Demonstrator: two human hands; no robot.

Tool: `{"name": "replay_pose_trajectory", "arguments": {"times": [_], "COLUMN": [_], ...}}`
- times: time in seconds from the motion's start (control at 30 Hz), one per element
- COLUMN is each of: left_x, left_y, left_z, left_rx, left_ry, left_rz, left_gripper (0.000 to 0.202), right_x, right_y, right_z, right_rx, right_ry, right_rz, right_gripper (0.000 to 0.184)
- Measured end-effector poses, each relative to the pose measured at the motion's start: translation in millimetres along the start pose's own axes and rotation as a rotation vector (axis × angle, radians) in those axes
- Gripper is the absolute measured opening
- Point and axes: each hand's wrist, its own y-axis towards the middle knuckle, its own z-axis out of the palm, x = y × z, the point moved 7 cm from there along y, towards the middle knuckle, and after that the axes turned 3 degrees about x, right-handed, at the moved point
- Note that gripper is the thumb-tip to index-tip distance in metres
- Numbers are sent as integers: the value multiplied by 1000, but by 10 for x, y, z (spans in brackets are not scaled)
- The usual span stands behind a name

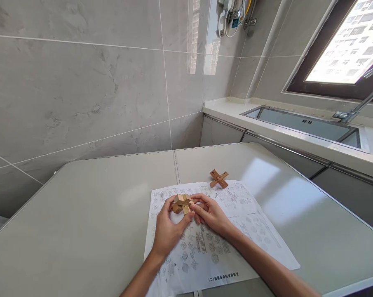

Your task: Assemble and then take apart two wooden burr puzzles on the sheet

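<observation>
"Forearms were seen nearest, stretched over the printed sheet on the table. Grip, pls?"

"Wooden puzzle was held betw. both hands, over the sheet's left-hand half. Its left side was pinched betw. thumb and fingers by the L hand; its right side was pinched likewise by the R hand."

"Progress?"

"Part done, prob. Several blocks were already interlocked in a compact knot. A crossed wooden piece was left apart, untouched, set across the sheet's far edge. Whether more blocks were needed in the knot couldn't be told, as its sides were partly hidden by fingers."

"Orientation?"

"Puzzle's stubby ends were pointed several ways, star-like, w/ one pale end turned twd the camera. No clear long axis could be made out, width & depth being approx. equal. As for the crossed piece, one bar was aligned far-left to near-right, the other being laid across it diag."
</observation>
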Motion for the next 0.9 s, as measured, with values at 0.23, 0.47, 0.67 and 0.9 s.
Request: {"name": "replay_pose_trajectory", "arguments": {"times": [0.23, 0.47, 0.67, 0.9], "left_x": [-32, 37, 145, 190], "left_y": [14, 45, 81, 72], "left_z": [4, -65, -184, -196], "left_rx": [14, -40, -129, -198], "left_ry": [153, 445, 627, 750], "left_rz": [44, 161, 264, 288], "left_gripper": [46, 48, 48, 46], "right_x": [28, 15, 23, 17], "right_y": [-6, 14, 18, 31], "right_z": [-45, -123, -172, -178], "right_rx": [-45, -102, -146, -157], "right_ry": [-48, -21, -32, -56], "right_rz": [20, 22, 9, -2], "right_gripper": [44, 45, 42, 43]}}
